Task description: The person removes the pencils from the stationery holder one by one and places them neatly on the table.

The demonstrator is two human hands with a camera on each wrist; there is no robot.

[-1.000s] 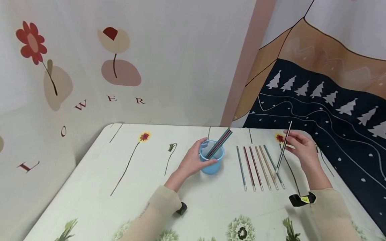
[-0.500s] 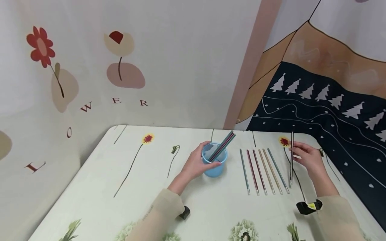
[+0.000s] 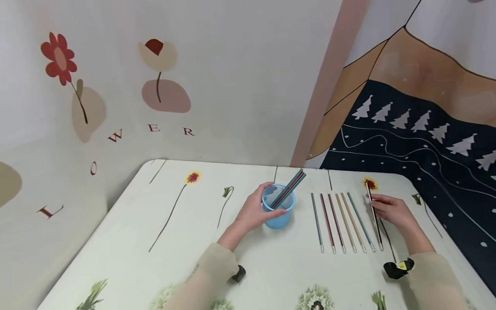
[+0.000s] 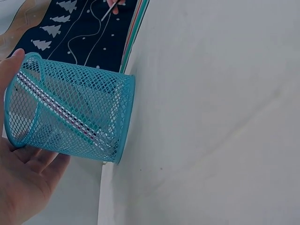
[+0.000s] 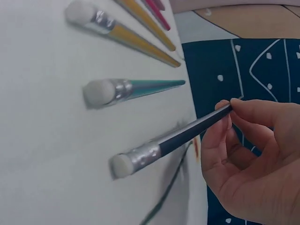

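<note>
My left hand (image 3: pixel 252 211) grips the side of a light blue mesh pen cup (image 3: pixel 277 222), thumb near the rim. Several teal and dark pencils (image 3: pixel 289 187) lean out of the cup to the right. My right hand (image 3: pixel 396 214) pinches a dark pencil (image 5: pixel 187 136) near its far end, between thumb and fingers. Its white eraser end points toward me, low over the table, beside the right end of a row of pencils. That row holds a teal pencil (image 3: pixel 317 221), dark red ones (image 3: pixel 327 221), gold ones (image 3: pixel 348 221) and another teal pencil (image 5: pixel 150 88).
The white tabletop (image 3: pixel 271 262) has printed flowers and stems. Behind it hangs a pale curtain (image 3: pixel 232 86), with a dark tree-patterned cloth (image 3: pixel 426 146) at the right. A black wrist camera (image 3: pixel 397 269) sits at the right sleeve.
My right hand has come nearer and lower, bringing the dark pencil from a raised tilt down beside the row, nearly in line with the others. The left hand keeps its hold on the cup.
</note>
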